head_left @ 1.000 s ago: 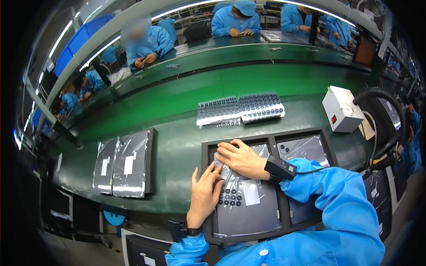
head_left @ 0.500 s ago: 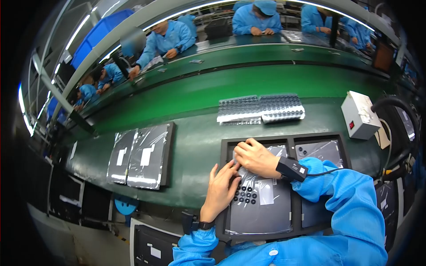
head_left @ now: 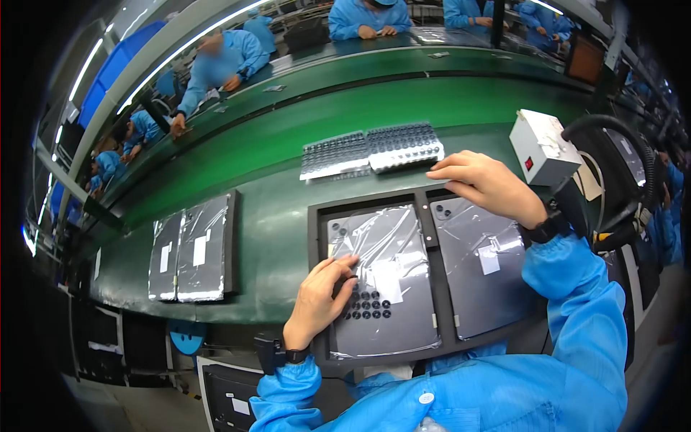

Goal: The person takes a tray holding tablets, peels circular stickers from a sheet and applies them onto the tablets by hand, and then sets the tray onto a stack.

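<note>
A black tray (head_left: 434, 248) with two compartments lies before me, a dark grey tablet-like panel in clear film in each. My left hand (head_left: 318, 299) rests at the edge of the left panel (head_left: 381, 335), fingers bent, thumb apart from them; I make out nothing held. Beside its thumb, several small black rings (head_left: 366, 305) sit in rows on the film. My right hand (head_left: 493, 186) hovers above the top of the right panel (head_left: 475, 295), fingers stretched out and holding nothing. Past its fingertips lie a sheet of black round pieces (head_left: 404, 146) and a second similar sheet (head_left: 333, 155).
A white box with a red switch (head_left: 543, 147) stands at the right, a black hose (head_left: 640, 137) behind it. Two more wrapped panels (head_left: 201, 248) lie at the left. Across the green bench (head_left: 266, 137), people in blue work clothes sit.
My right hand has left the left panel's upper edge and moved right, its fingers opening. My left hand stays by the rings. The camera view has shifted.
</note>
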Demonstrator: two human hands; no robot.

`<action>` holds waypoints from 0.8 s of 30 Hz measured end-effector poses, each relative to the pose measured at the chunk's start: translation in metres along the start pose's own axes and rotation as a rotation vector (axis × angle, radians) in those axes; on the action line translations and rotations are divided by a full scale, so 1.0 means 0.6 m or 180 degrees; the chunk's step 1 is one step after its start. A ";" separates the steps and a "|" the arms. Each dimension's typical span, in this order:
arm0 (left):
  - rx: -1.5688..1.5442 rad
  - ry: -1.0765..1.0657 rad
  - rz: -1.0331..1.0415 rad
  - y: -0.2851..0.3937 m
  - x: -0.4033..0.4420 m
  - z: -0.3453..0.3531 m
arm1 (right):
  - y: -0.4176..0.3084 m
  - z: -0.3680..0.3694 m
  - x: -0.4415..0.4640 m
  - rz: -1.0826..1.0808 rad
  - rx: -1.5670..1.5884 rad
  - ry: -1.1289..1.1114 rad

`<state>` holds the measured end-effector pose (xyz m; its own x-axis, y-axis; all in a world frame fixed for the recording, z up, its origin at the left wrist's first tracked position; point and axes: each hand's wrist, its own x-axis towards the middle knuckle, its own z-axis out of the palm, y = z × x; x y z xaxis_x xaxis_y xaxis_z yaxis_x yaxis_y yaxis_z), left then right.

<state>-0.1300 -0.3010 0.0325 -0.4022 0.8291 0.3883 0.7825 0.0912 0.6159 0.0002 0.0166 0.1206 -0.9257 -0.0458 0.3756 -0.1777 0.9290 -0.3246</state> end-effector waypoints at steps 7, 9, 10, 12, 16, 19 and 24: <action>0.0221 -0.0403 0.0098 0.010 0.030 0.006 | 0.059 0.009 -0.104 0.0498 -0.0207 -0.0150; 0.0219 -0.0413 0.0093 0.010 0.030 0.008 | 0.061 0.030 -0.105 0.0359 -0.0070 -0.0031; 0.0161 -0.0403 0.0044 0.010 0.030 0.009 | 0.059 0.037 -0.101 0.0374 -0.0074 -0.0045; 0.0082 -0.0411 -0.0015 0.008 0.029 0.011 | 0.052 0.050 -0.094 0.0293 0.0064 0.0046; -0.0010 -0.0325 -0.0073 0.006 0.028 0.013 | 0.050 0.069 -0.099 -0.0075 -0.0075 0.0211; -0.0017 -0.0312 -0.0131 0.005 0.029 0.013 | 0.044 0.080 -0.112 -0.0009 -0.0142 0.0491; -0.0091 -0.0246 -0.0160 0.003 0.029 0.013 | 0.030 0.117 -0.093 0.0795 0.0786 0.1048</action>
<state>-0.1319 -0.2819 0.0351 -0.4019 0.8640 0.3032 0.7479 0.1188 0.6531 0.0249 0.0103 0.0330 -0.8022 0.3235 0.5019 -0.0742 0.7800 -0.6214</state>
